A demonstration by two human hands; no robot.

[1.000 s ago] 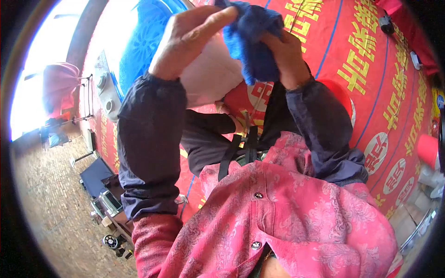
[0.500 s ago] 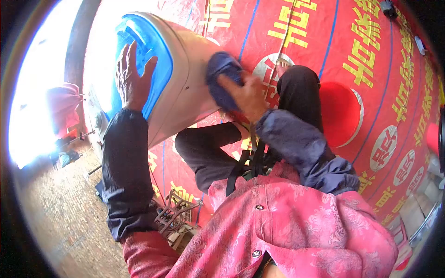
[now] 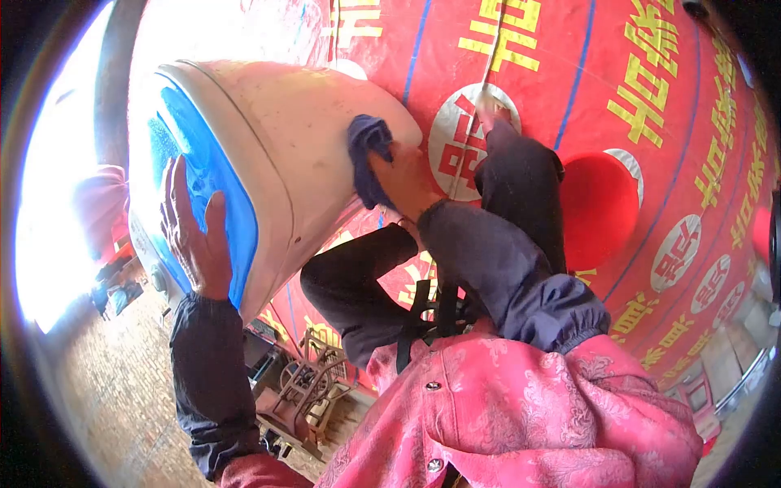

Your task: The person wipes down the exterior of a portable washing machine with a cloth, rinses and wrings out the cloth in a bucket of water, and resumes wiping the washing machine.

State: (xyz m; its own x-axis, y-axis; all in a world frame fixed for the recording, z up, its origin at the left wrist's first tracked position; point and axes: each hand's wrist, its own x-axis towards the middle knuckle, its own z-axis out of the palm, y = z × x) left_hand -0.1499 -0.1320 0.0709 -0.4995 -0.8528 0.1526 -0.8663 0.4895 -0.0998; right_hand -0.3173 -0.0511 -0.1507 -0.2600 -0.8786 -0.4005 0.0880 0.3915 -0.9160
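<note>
Lowered since earlier: left hand (image 3: 194,236), fingers spread flat on washing machine's blue lid (image 3: 213,183); right hand (image 3: 404,180), fingers clamped on blue cloth (image 3: 366,154) against white side (image 3: 305,142).

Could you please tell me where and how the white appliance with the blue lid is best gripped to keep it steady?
Probably at the blue lid end, coming from its left side, where the left hand lies flat on it. The white appliance has a smooth, rounded side with no visible handle, and the right hand presses the blue cloth there.
</note>
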